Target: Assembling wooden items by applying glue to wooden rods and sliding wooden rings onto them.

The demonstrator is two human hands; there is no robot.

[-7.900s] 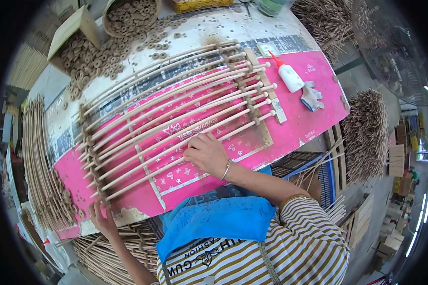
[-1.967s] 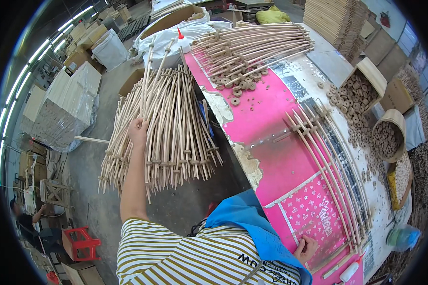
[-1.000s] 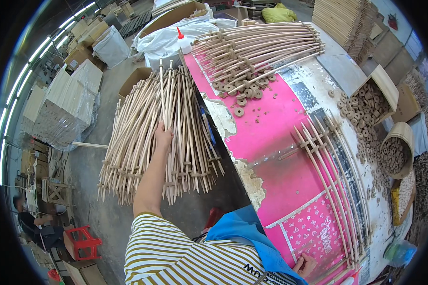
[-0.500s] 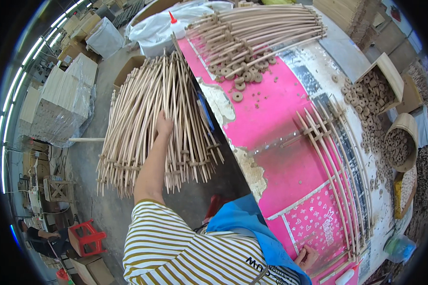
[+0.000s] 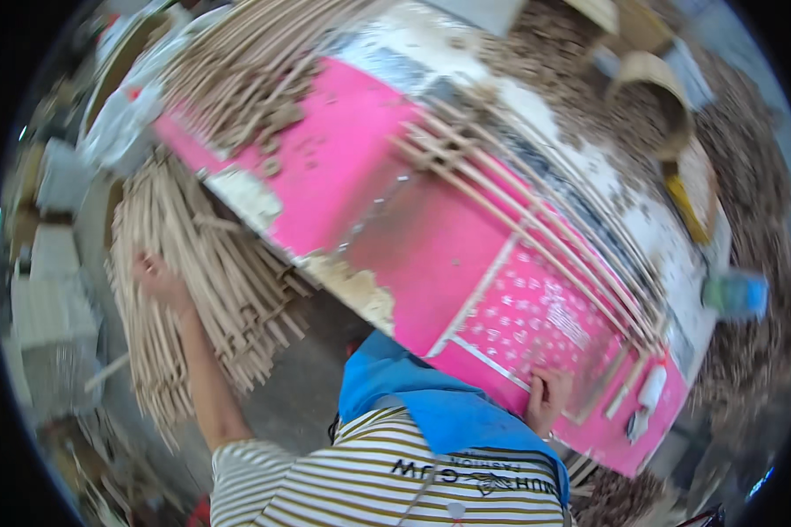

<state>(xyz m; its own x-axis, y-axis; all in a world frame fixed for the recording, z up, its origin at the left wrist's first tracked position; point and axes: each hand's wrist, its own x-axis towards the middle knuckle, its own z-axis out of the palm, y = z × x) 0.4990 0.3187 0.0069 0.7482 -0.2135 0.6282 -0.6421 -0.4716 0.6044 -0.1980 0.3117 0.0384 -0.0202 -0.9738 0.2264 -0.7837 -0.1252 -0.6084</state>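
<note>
My left hand [image 5: 155, 276] reaches out to the left into a leaning bundle of long thin wooden sticks [image 5: 211, 263] beside the table. Its fingers are curled among the stick tops, and blur hides whether it grips any. My right hand [image 5: 549, 397] rests flat on the near edge of the pink table top [image 5: 387, 202], holding nothing. Just beyond it lies a frame of long curved sticks [image 5: 536, 233] crossed by short slats. A small white glue bottle [image 5: 651, 390] lies to the right of that hand.
More sticks are heaped on the table's far left end [image 5: 237, 75]. Small wooden rings are scattered along the far side [image 5: 580, 97], next to a round basket [image 5: 655, 83]. A teal container [image 5: 734, 294] stands at the right. A white bag [image 5: 123, 123] and boxes [image 5: 57, 176] are at the left.
The view has swung right, so more of the table and stick frame shows. My left hand stays on the stick bundle, a little lower. My right hand has not left the table edge.
</note>
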